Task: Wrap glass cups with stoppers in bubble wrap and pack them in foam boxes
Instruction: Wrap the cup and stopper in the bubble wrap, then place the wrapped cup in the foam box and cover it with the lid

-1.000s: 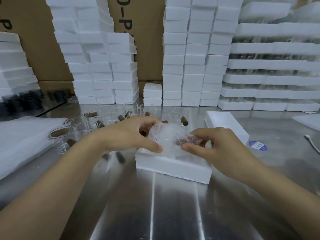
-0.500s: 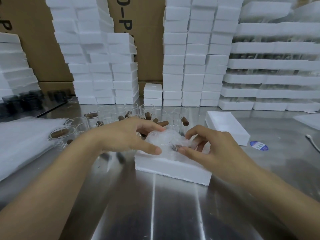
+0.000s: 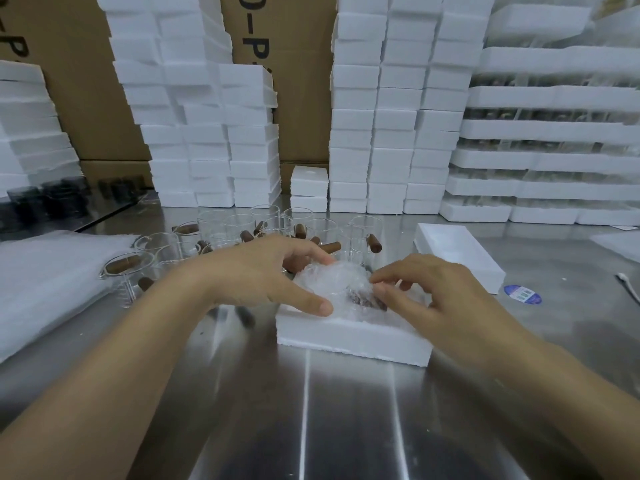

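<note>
Stainless steel table point(image 3: 311, 427), reflective; back wall is cardboard cartons point(image 3: 294, 81) fronted by tall stacks of white foam boxes point(image 3: 391, 126); far right, wider foam trays point(image 3: 554, 161) stacked in layers with glassware between them, detail too blurred to tell. Open foam box point(image 3: 349, 336) sits at table centre, near edge facing the person; bubble-wrapped glass cup point(image 3: 341, 285) sits in it, dark stopper point(image 3: 363, 299) showing through the wrap on its right side. Left hand point(image 3: 263, 271) rests on the bundle's left side; thumb stretched along the box's near-left rim, other fingers curved over the top of the wrap; contact looks like pressing, not a closed grasp. Right hand point(image 3: 426, 292) is at the bundle's right side; fingers loosely curled and slightly spread, fingertips touching the wrap near the stopper; cannot tell whether they pinch the film or just touch it. Behind the hands, a cluster of unwrapped glass cups point(image 3: 294, 223) with brown stoppers stands on the table. Left of the person, a flat pile of bubble wrap sheets point(image 3: 45, 282); dark glasses point(image 3: 45, 199) beyond it. Right of the open box, a foam lid point(image 3: 457, 254) lying flat, apart from the box; blue sticker point(image 3: 523, 294) just beside it; white cable point(image 3: 628, 285) at the right edge.
</note>
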The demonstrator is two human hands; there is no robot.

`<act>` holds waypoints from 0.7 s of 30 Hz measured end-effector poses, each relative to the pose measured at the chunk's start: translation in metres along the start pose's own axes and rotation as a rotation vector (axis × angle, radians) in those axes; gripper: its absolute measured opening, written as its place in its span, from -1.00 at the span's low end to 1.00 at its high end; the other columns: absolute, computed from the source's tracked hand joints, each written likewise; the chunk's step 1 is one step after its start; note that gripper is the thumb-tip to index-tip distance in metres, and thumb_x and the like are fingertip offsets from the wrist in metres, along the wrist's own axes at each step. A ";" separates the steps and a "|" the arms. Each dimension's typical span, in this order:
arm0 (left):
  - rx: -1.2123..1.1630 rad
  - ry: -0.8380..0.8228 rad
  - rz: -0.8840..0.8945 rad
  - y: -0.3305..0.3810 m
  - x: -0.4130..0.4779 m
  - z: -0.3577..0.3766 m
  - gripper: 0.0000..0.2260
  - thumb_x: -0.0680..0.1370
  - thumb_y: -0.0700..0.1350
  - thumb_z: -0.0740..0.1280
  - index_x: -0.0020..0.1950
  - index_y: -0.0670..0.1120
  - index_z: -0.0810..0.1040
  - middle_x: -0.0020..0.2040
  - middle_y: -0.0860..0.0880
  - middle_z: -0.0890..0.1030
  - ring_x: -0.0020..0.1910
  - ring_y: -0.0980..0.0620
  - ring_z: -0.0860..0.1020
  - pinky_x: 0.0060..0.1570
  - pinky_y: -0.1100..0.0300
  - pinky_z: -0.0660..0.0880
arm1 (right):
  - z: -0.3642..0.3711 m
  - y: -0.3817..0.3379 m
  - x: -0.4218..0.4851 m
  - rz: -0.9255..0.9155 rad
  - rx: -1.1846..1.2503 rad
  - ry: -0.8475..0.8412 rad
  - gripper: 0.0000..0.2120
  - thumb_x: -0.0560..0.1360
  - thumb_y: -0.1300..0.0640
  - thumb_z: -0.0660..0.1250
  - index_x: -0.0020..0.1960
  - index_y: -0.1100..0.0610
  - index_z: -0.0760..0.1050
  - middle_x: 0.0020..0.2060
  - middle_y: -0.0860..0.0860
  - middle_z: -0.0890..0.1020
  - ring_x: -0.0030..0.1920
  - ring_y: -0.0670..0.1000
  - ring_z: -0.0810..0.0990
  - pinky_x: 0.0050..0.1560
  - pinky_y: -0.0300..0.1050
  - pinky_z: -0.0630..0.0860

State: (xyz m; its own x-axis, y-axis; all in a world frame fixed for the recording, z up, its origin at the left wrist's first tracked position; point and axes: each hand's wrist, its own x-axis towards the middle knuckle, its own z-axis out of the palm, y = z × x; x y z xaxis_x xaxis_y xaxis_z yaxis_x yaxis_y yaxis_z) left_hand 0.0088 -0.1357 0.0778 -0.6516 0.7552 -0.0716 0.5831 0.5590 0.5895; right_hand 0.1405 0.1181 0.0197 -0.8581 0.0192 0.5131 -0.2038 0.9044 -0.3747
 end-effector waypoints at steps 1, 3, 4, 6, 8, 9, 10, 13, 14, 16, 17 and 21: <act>-0.006 0.001 -0.018 0.002 -0.001 0.001 -0.43 0.39 0.25 0.64 0.36 0.37 0.54 0.25 0.21 0.53 -0.04 0.39 0.64 -0.27 0.54 0.42 | -0.001 0.005 0.001 0.032 -0.006 0.035 -0.69 0.57 -0.36 0.20 0.15 -0.28 0.61 0.00 -0.31 0.63 0.08 -0.23 0.56 -0.04 -0.21 0.46; 0.028 0.019 -0.033 0.004 -0.002 0.003 -0.41 0.34 0.34 0.61 0.32 0.38 0.51 0.24 0.13 0.53 -0.02 0.26 0.64 -0.21 0.47 0.45 | -0.004 0.020 0.006 0.125 -0.025 0.112 -0.72 0.54 -0.30 0.26 0.18 -0.25 0.58 0.03 -0.26 0.61 0.04 -0.23 0.55 -0.02 -0.12 0.48; 0.051 0.030 -0.035 0.005 -0.002 0.004 -0.38 0.30 0.39 0.59 0.32 0.38 0.50 0.24 0.12 0.54 0.07 0.21 0.61 -0.10 0.41 0.46 | -0.007 0.029 0.008 0.183 -0.052 0.129 -0.71 0.52 -0.27 0.28 0.20 -0.24 0.56 0.07 -0.25 0.59 0.01 -0.23 0.55 0.00 -0.08 0.48; 0.078 0.039 -0.034 0.006 -0.002 0.006 -0.32 0.24 0.47 0.54 0.32 0.39 0.48 0.20 0.14 0.54 0.13 0.18 0.57 -0.02 0.35 0.43 | -0.012 0.049 0.009 0.329 -0.129 0.071 -0.62 0.52 -0.23 0.33 0.31 -0.21 0.50 0.19 -0.18 0.52 -0.05 -0.18 0.54 0.04 -0.02 0.49; 0.102 0.044 -0.026 0.007 -0.001 0.008 -0.30 0.23 0.51 0.51 0.32 0.39 0.46 0.17 0.17 0.54 0.12 0.19 0.56 -0.02 0.34 0.42 | -0.017 0.066 0.007 0.457 -0.188 -0.064 -0.50 0.53 -0.20 0.39 0.44 -0.18 0.40 0.29 -0.08 0.46 0.01 -0.03 0.51 0.08 0.01 0.45; 0.112 0.048 -0.021 0.006 0.000 0.008 -0.30 0.24 0.52 0.51 0.33 0.39 0.46 0.17 0.18 0.54 0.13 0.19 0.56 0.00 0.34 0.43 | -0.019 0.071 0.006 0.497 -0.207 -0.117 -0.45 0.54 -0.18 0.41 0.48 -0.19 0.36 0.32 -0.03 0.46 0.08 0.02 0.48 0.09 0.01 0.43; 0.117 0.051 -0.015 0.006 0.000 0.009 -0.29 0.24 0.52 0.51 0.34 0.39 0.45 0.17 0.18 0.54 0.14 0.19 0.56 0.03 0.34 0.43 | -0.020 0.076 0.005 0.519 -0.223 -0.139 -0.42 0.55 -0.16 0.42 0.51 -0.19 0.33 0.35 -0.01 0.47 0.15 0.06 0.48 0.11 0.03 0.44; 0.130 0.054 -0.003 0.005 0.001 0.009 -0.27 0.23 0.54 0.48 0.35 0.41 0.44 0.19 0.20 0.54 0.16 0.21 0.54 0.09 0.33 0.43 | -0.022 0.082 0.006 0.554 -0.216 -0.057 -0.49 0.56 -0.08 0.44 0.48 -0.11 0.42 0.37 0.02 0.53 0.28 0.13 0.53 0.20 0.06 0.48; 0.131 0.056 0.000 0.005 0.001 0.010 -0.27 0.24 0.55 0.47 0.36 0.41 0.44 0.19 0.21 0.53 0.16 0.21 0.54 0.10 0.33 0.44 | -0.022 0.082 0.007 0.550 -0.207 -0.012 -0.55 0.56 -0.05 0.44 0.43 -0.07 0.48 0.32 0.03 0.57 0.22 0.13 0.54 0.17 0.06 0.49; 0.131 0.061 0.003 0.006 0.001 0.010 -0.28 0.25 0.54 0.47 0.36 0.40 0.44 0.19 0.21 0.53 0.16 0.22 0.53 0.09 0.34 0.43 | -0.024 0.080 0.008 0.515 -0.210 0.073 -0.67 0.57 -0.02 0.43 0.32 -0.03 0.56 0.20 0.04 0.58 0.07 0.12 0.58 0.09 0.07 0.51; 0.135 0.063 0.004 0.006 0.001 0.010 -0.29 0.26 0.54 0.48 0.36 0.40 0.44 0.18 0.22 0.53 0.16 0.23 0.53 0.08 0.34 0.43 | -0.025 0.079 0.009 0.491 -0.210 0.113 -0.70 0.56 0.00 0.43 0.29 -0.02 0.57 0.15 0.02 0.56 0.01 0.11 0.60 0.05 0.06 0.50; 0.151 0.072 0.016 0.006 0.002 0.011 -0.32 0.31 0.51 0.50 0.37 0.39 0.44 0.21 0.23 0.52 0.18 0.23 0.52 0.11 0.32 0.43 | -0.026 0.069 0.012 0.405 -0.163 0.250 -0.77 0.58 0.06 0.42 0.24 -0.01 0.57 0.10 -0.09 0.47 -0.21 -0.17 0.59 -0.08 -0.07 0.43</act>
State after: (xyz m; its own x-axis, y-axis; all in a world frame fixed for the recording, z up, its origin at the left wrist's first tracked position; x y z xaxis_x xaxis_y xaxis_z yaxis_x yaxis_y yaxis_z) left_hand 0.0165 -0.1274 0.0719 -0.6714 0.7411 -0.0016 0.6567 0.5960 0.4621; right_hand 0.1286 0.1919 0.0202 -0.7098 0.4660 0.5282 0.2159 0.8577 -0.4666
